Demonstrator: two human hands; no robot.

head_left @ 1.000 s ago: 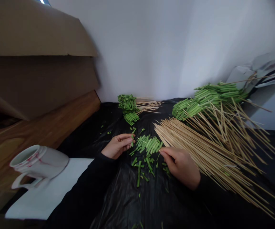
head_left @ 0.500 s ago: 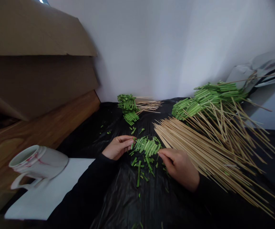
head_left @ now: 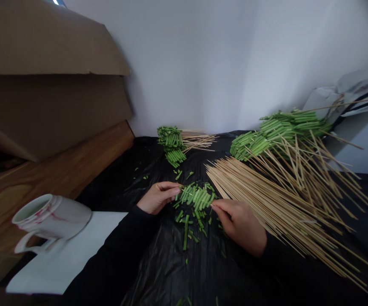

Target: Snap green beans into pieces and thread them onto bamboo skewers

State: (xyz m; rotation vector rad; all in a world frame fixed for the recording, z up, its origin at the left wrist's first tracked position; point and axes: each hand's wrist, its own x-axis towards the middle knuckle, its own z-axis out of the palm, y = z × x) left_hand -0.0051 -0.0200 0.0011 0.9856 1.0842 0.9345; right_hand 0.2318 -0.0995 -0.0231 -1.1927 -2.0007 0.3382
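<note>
My left hand (head_left: 158,197) is closed in a pinch on a green bean piece (head_left: 178,196), mostly hidden by the fingers, at the left end of a row of cut green beans (head_left: 198,195). Pale bits of a bamboo skewer show between the beans in that row. At its right end, my right hand (head_left: 239,223) pinches the skewer with thumb and forefinger; the rest of the skewer is hidden by the hand. Loose green bean pieces (head_left: 186,231) lie just below the row on black plastic sheeting (head_left: 158,272).
Many bare bamboo skewers (head_left: 266,193) fan out at right. Behind them is a pile of skewered green beans (head_left: 276,131); a smaller pile (head_left: 172,142) stands by the wall. At left are a white mug (head_left: 56,216), white paper (head_left: 75,255) and a cardboard box (head_left: 56,102).
My left fingers have shifted slightly, and the bean piece in them now shows less, closer against the row. My right hand has stayed in place.
</note>
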